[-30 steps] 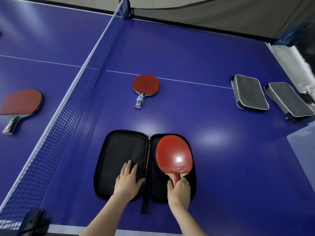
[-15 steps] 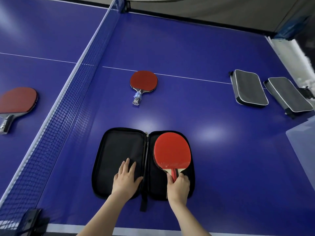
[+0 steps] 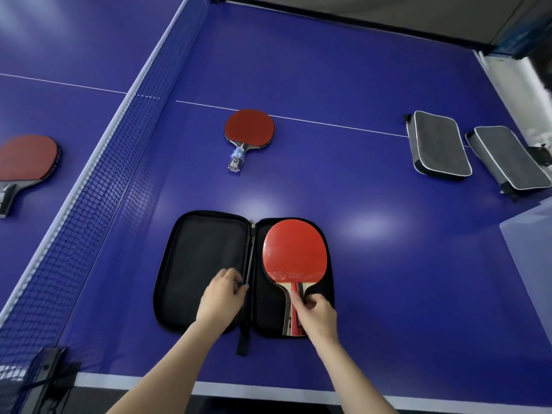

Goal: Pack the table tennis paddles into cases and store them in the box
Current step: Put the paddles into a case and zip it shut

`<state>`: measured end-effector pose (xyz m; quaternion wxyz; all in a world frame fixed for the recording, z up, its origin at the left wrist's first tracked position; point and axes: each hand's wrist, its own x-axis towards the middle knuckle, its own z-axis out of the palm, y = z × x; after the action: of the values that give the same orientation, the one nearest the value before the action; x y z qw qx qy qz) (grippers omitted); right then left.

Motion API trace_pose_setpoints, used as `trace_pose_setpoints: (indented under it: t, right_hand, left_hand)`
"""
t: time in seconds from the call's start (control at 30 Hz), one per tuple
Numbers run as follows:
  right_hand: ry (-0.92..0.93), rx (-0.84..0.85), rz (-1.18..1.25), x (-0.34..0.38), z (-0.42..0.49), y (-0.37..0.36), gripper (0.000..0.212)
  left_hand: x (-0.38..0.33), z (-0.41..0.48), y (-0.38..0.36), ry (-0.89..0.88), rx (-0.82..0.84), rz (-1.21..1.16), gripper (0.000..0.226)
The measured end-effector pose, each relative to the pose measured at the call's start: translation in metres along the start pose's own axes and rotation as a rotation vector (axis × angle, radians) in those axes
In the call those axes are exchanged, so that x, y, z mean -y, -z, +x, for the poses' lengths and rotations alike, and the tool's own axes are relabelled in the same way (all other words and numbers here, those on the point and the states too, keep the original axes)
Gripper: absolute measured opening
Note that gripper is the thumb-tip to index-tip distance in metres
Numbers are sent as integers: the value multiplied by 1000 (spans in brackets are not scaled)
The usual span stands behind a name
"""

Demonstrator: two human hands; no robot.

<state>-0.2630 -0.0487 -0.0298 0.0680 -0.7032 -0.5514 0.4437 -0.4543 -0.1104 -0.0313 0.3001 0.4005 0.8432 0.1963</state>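
A black zip case [image 3: 203, 264] lies open flat near the table's front edge. A red paddle [image 3: 294, 252] rests in its right half, handle toward me. My right hand [image 3: 316, 316] lies on the handle, fingers curled around it. My left hand [image 3: 222, 297] sits on the left half next to the spine, fingers curled at the inner edge. A second red paddle [image 3: 249, 130] lies farther back on the centre line. A third red paddle [image 3: 25, 159] lies beyond the net at the left.
The net [image 3: 98, 180] runs diagonally along the left. Two closed grey cases [image 3: 437, 144] [image 3: 507, 156] lie side by side at the right. A translucent box [image 3: 531, 243] shows at the right edge. The table's white front edge [image 3: 268, 389] is just below my arms.
My left hand went from flat on the left half to curled at the case's spine. My right hand slid down the handle, and the paddle settled deeper in the right half.
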Motion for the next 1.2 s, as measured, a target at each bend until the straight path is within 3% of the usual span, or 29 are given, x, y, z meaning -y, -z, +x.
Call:
trace_pose_setpoints:
  t: [0.17,0.27,0.4,0.57,0.77,0.87,0.97,1.07,1.2]
  right_hand:
    - [2,137,130,-15,4,18,15]
    - [42,214,71,-12,5,17,8]
    - [52,226,56,-7,6,14,9]
    - [110,223,-8,-5,6,13,17]
    - [109,265,21,-8,9,14,14]
    - [72,221,101,-11,11,20,16]
    - [25,-23,146,-17,20,33,10]
    - [-16,-147,55,-23,34,44,13]
    - [-83,-111,-67,-23,46,46,16]
  left_hand:
    - [-33,-7,-26,86,399,-165,16]
    - [-46,-13,-43,143,506,-213,27]
    - [-49,-13,-50,244,534,-339,33]
    - [-48,-17,-49,286,522,-466,24]
    - [-45,-26,-49,339,497,-583,21]
    - [-42,-23,-38,358,364,-603,10]
    - [-24,-10,-11,347,-5,-521,9]
    - [9,3,22,326,-343,-311,25]
    - [49,17,44,499,-338,-123,55]
